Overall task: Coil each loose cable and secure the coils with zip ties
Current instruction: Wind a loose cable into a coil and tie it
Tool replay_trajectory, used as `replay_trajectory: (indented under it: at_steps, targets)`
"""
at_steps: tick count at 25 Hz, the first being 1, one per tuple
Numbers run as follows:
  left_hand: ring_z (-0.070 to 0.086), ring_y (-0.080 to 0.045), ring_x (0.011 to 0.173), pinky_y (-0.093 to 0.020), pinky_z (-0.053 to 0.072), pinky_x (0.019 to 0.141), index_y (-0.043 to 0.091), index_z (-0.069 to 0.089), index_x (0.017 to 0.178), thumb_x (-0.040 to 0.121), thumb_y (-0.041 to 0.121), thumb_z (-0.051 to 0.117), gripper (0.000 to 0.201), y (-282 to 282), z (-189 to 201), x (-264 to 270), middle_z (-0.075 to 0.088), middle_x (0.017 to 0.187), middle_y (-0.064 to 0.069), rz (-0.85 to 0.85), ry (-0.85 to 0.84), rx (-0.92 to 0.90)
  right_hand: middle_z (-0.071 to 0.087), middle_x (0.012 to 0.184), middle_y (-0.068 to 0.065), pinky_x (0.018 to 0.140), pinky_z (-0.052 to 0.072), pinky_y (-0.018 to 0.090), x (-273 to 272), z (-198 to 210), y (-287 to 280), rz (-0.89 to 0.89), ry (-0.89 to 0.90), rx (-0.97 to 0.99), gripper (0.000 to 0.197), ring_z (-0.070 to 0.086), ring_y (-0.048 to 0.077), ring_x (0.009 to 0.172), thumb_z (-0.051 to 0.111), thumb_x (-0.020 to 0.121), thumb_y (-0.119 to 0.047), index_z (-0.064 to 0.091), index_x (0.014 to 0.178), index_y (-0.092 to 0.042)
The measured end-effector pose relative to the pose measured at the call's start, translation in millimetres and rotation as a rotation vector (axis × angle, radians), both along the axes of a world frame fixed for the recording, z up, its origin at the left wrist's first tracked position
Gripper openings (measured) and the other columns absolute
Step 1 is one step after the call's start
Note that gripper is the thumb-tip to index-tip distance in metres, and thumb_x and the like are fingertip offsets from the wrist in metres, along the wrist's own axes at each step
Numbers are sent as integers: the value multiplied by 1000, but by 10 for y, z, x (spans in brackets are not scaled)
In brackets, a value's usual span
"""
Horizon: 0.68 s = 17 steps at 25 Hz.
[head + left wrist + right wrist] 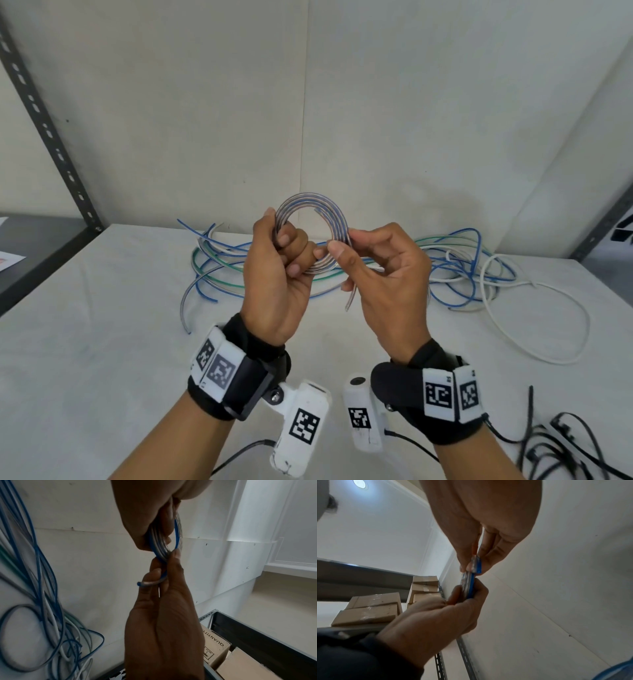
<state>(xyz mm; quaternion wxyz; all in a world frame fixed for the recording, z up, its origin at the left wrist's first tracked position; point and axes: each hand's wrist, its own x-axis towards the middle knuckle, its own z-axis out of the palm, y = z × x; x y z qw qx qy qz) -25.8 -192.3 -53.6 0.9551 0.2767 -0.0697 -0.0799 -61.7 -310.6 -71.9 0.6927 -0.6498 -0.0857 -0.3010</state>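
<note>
A small coil of clear cable with a blue stripe (310, 219) is held up above the table between both hands. My left hand (284, 260) grips the coil's left side, fingers curled through the ring. My right hand (346, 251) pinches the coil's right side between thumb and fingers, and the cable's free end (351, 298) hangs below it. The left wrist view has the coil (177, 536) edge-on, with the free end (147, 584) sticking out by my right hand's fingers (154, 574). In the right wrist view the coil (471, 582) sits between both hands.
A tangle of loose blue, green and white cables (455, 270) lies on the white table (102, 342) behind my hands. Black zip ties (555, 442) lie at the front right. A black slotted shelf post (44, 120) stands at the left. Cardboard boxes (371, 608) sit on shelving.
</note>
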Motion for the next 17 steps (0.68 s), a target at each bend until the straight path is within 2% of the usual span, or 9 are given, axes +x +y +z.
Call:
replay_trajectory:
  at_steps: [2,5,8,11,12,14,15,17]
  targets:
    - [25,-12,41,-25,45,60,16,40,61,104,33,34,46,34,6,12,23,48,4,-65,-40,55,74,80,4,48,51,25,2,44,-81,0,-2,-24,19,68,15,71,80,81,-5,65,84,-16]
    - [34,-19,42,-32,55,70,9,54,64,99,34,31,49,174,65,54,32,47,-3,-207,-147,294,75,83,11,49,51,25,-9,136,-270,58,11,-102,16,67,14,69,80,80,-4,67,86,-12]
    - [33,-22,37,-35,57,73,11,49,52,98,42,34,57,321,90,87,29,41,-4,-365,-260,680,75,83,12,49,52,26,-47,185,-443,221,94,-253,14,68,16,70,81,74,-13,71,82,-16]
    - [45,-26,44,-41,57,81,10,51,56,106,44,33,63,383,30,81,34,42,-5,-404,-389,1083,74,84,10,50,51,27,-80,182,-492,289,168,-442,13,67,14,70,83,74,-20,73,82,-15]
    - [50,-27,48,-40,57,79,11,53,58,106,44,34,61,378,20,68,37,43,-3,-384,-428,1189,74,84,8,51,50,27,-83,172,-477,297,175,-499,13,66,11,70,83,76,-20,74,84,-13]
    - [54,-23,55,-28,51,64,15,47,58,107,41,37,56,333,6,45,38,46,4,-312,-434,1274,73,83,5,51,49,26,-78,157,-431,281,176,-543,10,63,7,68,82,81,-15,75,87,-13]
    - [51,-22,56,-25,46,61,16,43,58,107,39,37,53,315,3,38,37,48,6,-269,-412,1261,73,84,3,51,49,26,-70,154,-410,264,169,-527,9,63,7,68,81,82,-12,76,89,-13]
    - [38,-19,53,-25,42,61,18,38,59,108,35,37,51,292,6,59,33,51,8,-187,-374,1167,74,86,0,52,52,28,-46,153,-410,219,129,-472,12,63,8,70,77,86,-8,78,93,-17]
